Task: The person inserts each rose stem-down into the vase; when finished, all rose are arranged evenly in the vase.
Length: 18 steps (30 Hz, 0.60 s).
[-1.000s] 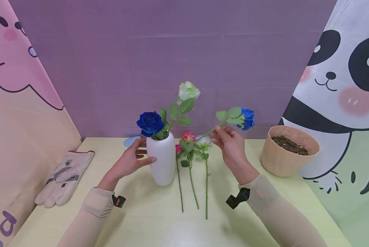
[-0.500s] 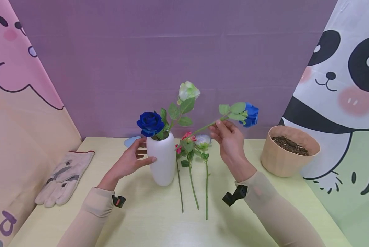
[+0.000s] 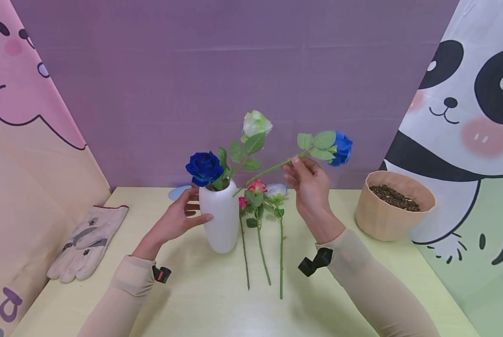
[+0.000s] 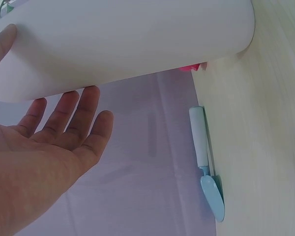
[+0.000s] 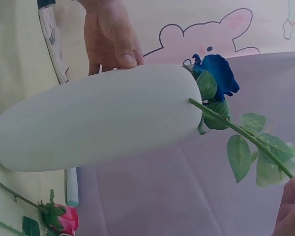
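Observation:
My left hand (image 3: 177, 217) holds a white vase (image 3: 219, 224) at its upper left side, thumb in front and fingertips behind. In the vase stand a dark blue rose (image 3: 204, 168) and a taller white-green rose (image 3: 257, 124). Between thumb and fingers, my right hand (image 3: 313, 187) pinches the green stem of a lighter blue rose (image 3: 341, 149), bloom up to the right. Its stem (image 5: 236, 129) slants down left, the cut end beside the vase mouth in the right wrist view.
Several roses lie right of the vase, including a pink-red rose (image 3: 257, 186) and a pale rose (image 3: 276, 192). A peach pot (image 3: 375, 217) of soil stands right, work gloves (image 3: 87, 243) lie left. A light blue trowel (image 4: 212, 196) lies behind the vase.
My right hand has risen slightly, and the held rose's stem has swung left, its end coming to the vase's rim. The left hand and vase stay put.

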{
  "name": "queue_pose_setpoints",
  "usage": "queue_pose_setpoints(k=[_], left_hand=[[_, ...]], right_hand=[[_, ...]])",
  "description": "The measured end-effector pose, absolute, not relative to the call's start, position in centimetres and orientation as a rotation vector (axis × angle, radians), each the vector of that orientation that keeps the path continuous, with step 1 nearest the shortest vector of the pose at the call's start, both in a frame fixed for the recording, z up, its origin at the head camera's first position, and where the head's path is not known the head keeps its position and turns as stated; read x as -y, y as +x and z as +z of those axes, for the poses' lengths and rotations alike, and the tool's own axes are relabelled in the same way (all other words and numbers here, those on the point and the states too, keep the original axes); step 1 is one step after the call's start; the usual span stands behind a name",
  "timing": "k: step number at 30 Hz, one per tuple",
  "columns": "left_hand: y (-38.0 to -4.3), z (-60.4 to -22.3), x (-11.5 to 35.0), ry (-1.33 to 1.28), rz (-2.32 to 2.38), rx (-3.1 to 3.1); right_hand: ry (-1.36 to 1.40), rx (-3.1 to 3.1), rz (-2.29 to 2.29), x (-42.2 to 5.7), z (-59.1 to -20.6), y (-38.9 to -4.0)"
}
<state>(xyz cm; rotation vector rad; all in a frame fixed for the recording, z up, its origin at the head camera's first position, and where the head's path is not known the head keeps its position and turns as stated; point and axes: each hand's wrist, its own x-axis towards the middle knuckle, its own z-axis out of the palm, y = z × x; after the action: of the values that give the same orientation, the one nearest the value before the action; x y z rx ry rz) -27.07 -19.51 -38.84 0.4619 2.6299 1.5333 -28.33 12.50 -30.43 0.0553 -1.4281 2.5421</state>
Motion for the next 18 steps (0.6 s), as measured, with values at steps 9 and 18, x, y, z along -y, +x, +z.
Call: queue_pose_setpoints(k=[9,18], left_hand=[[-27.1,-38.8,19.6,0.460,1.527,-2.632],[-27.2,-38.9,19.6,0.465,1.541,-2.629]], right_hand=[[0.084,1.427,2.506,-11.9,-29.9,-28.2],[0.132,1.357,2.494,-11.3,-29.6,-28.2]])
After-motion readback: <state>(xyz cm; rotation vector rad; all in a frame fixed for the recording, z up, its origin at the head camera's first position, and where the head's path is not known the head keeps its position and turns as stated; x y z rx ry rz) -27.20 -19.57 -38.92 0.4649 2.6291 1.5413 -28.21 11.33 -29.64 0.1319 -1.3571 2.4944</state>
